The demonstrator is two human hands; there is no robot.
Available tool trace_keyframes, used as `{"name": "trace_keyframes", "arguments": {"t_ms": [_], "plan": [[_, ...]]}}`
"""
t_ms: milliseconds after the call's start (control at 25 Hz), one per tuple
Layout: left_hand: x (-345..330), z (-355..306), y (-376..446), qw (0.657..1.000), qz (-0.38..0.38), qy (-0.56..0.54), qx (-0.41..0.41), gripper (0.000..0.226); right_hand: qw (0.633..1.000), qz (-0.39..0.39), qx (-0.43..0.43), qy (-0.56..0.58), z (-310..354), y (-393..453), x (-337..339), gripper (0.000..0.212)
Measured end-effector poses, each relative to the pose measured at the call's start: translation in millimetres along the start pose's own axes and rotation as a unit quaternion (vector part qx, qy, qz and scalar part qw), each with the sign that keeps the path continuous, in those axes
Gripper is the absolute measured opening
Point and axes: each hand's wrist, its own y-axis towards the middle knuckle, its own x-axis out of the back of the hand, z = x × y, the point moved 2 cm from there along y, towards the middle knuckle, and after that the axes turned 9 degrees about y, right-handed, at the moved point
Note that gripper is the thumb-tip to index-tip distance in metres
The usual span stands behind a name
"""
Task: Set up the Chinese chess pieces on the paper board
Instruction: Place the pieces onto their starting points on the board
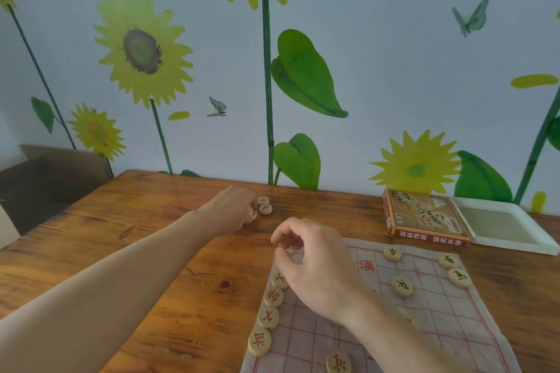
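The paper board (439,321) with red grid lines lies at the lower right of the wooden table (151,266). Round wooden pieces with red characters line its left edge (268,316), and pieces with dark characters (401,285) stand on its far right part. My right hand (315,263) hovers over the board's far left corner, fingers pinched on a piece (290,250) that is mostly hidden. My left hand (235,210) reaches to a small heap of loose pieces (265,205) near the wall and is closed on pieces (251,215) there.
The chess set's cardboard box (424,218) and a white tray lid (503,225) lie at the back right, next to the sunflower wall. A brown cardboard box (45,179) stands beyond the table's left edge.
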Motion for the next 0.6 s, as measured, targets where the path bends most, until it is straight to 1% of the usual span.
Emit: {"name": "trace_keyframes", "arguments": {"t_ms": [120,200,360,480,560,600], "plan": [[3,-2,6,0.999,-0.045,-0.014,-0.027,0.029,1.0,-0.005,0.001,0.008,-3,1,1,0.008],[0,-8,14,0.998,-0.038,0.005,-0.059,0.033,1.0,-0.001,0.0,0.007,-3,0,1,0.008],[-11,-14,27,0.994,0.002,0.054,-0.098,0.041,1.0,0.0,0.002,0.013,-2,0,3,0.009],[-13,-14,30,0.99,0.006,0.076,-0.116,0.033,1.0,-0.002,0.001,0.016,-4,0,5,0.009],[-9,-9,35,0.99,-0.015,0.072,-0.118,0.024,1.0,-0.004,0.003,0.017,-5,0,5,0.009],[-6,-6,38,0.993,-0.032,0.053,-0.102,0.024,1.0,-0.008,0.004,0.016,-5,1,5,0.009]]}}
